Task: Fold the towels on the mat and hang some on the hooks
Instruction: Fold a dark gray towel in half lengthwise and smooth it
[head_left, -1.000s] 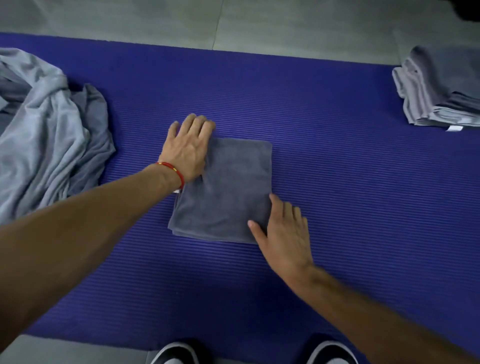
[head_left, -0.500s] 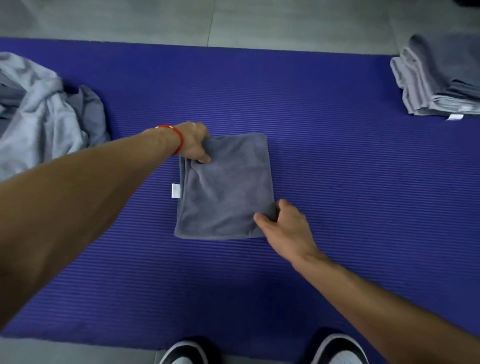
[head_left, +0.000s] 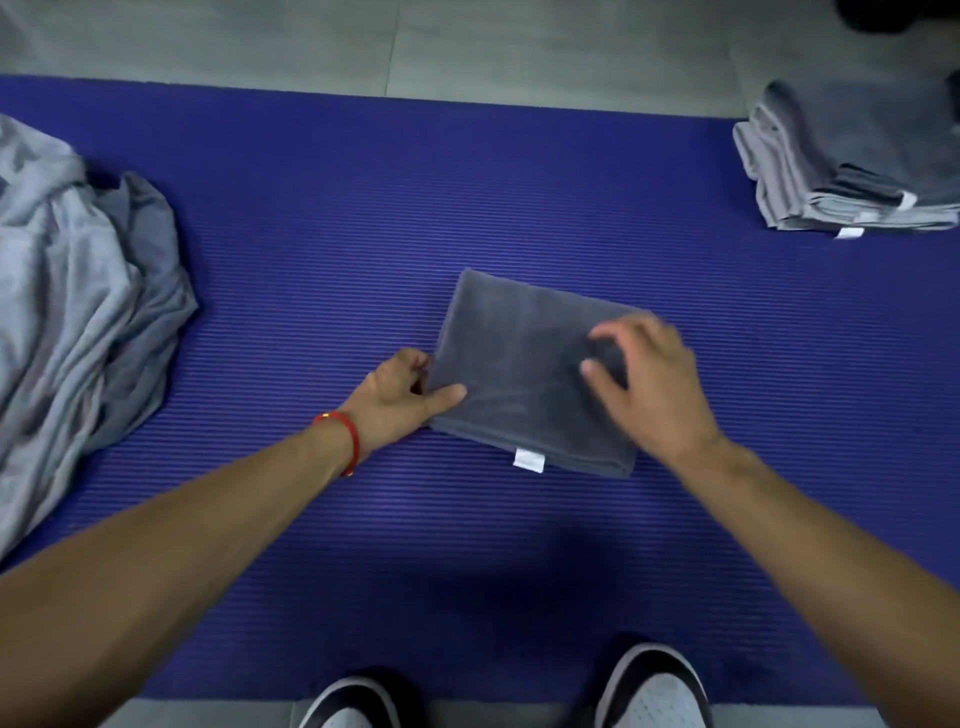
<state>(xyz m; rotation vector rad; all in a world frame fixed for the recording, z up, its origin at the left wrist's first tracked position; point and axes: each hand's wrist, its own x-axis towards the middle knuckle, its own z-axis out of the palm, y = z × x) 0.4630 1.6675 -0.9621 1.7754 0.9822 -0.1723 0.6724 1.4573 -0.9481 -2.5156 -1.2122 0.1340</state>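
A dark grey folded towel (head_left: 514, 358) lies on the blue ribbed mat (head_left: 519, 197), turned at a slant, with its white label at the near edge. My left hand (head_left: 405, 400), with a red band on the wrist, pinches the towel's near-left corner, thumb on top. My right hand (head_left: 649, 384) is over the towel's right side with curled fingers, blurred, and it hides that edge. Whether it grips the cloth is unclear.
A crumpled heap of light grey towels (head_left: 78, 312) fills the mat's left end. A stack of folded grey towels (head_left: 852, 161) sits at the far right. Grey floor tiles (head_left: 467, 41) lie beyond the mat. My two shoes (head_left: 654, 691) stand at the near edge.
The folded towel has slid right and rotated, so its label now faces me. My left hand moved from the far-left corner to the near-left one; my right hand went to the right side.
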